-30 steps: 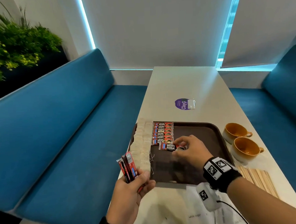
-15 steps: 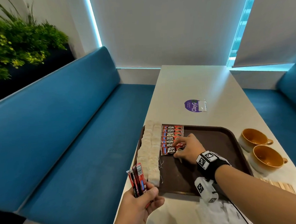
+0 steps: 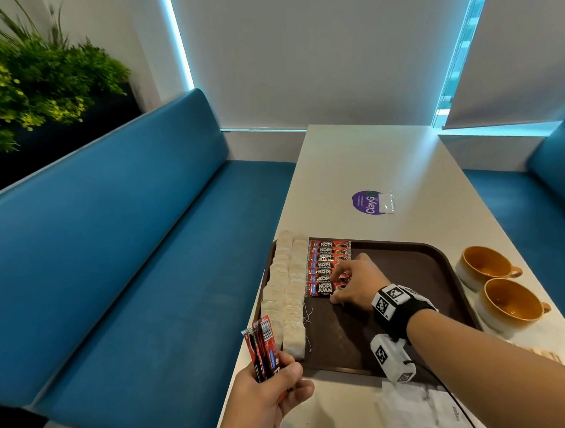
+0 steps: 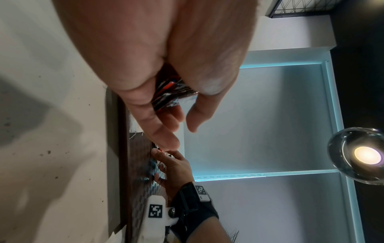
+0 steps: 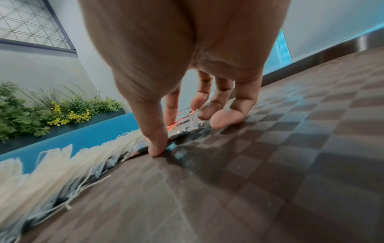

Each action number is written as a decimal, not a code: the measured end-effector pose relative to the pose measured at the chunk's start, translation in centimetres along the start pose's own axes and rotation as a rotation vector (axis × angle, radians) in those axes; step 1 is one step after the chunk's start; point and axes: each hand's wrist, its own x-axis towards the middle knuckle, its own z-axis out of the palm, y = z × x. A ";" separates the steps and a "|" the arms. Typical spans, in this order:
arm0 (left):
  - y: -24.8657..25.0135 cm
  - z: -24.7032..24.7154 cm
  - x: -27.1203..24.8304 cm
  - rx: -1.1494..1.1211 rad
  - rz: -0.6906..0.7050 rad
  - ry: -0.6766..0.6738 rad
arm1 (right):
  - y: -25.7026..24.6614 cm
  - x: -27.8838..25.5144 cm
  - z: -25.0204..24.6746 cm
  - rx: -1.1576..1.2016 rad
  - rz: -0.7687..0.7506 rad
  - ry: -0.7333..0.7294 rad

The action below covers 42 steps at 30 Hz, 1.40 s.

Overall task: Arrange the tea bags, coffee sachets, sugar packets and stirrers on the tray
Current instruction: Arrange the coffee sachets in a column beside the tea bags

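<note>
Head view: newest coffee sachet [image 3: 321,289] now flat in its column on the tray [image 3: 408,272], right hand [image 3: 357,285] pinching its end; left hand [image 3: 265,404] gripping spare sachets [image 3: 262,349], so more to lay

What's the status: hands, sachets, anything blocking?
Left hand grips spare coffee sachets. Right hand pinches front sachet, flat on the tray beside the tea bags. Nothing in the way.
</note>
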 end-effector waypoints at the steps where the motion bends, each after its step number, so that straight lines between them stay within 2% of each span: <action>1: 0.0 0.0 0.0 0.000 0.000 0.004 | 0.0 0.1 0.0 -0.006 0.005 -0.002; 12: -0.2 -0.1 -0.1 0.001 -0.020 -0.020 | 0.3 0.1 0.1 -0.011 0.030 0.001; 18: 0.4 -0.3 -1.0 -0.039 -0.011 -0.129 | -0.3 -1.1 -2.0 0.161 -0.045 0.038; 22: 0.7 0.5 -2.0 -0.022 0.027 -0.150 | -2.1 -4.7 -4.8 0.238 -0.166 0.030; 28: 0.6 2.4 -4.3 0.035 0.136 -0.200 | -4.9 -14.2 -6.9 0.446 -0.347 -0.048; 31: 0.3 2.8 -5.6 0.112 0.143 -0.259 | -4.8 -17.7 -6.0 0.624 -0.329 -0.115; 34: 0.1 3.2 -6.8 0.158 0.135 -0.277 | -3.8 -19.8 -4.6 0.623 -0.326 -0.144; 38: -0.1 3.6 -7.6 0.246 0.122 -0.282 | -2.7 -21.9 -3.6 0.803 -0.304 -0.204; 40: -0.3 3.8 -7.8 0.244 0.087 -0.281 | -2.4 -22.7 -3.8 0.891 -0.285 -0.160; 42: -0.6 4.1 -7.9 0.200 0.053 -0.260 | -2.3 -23.4 -4.4 0.942 -0.290 -0.043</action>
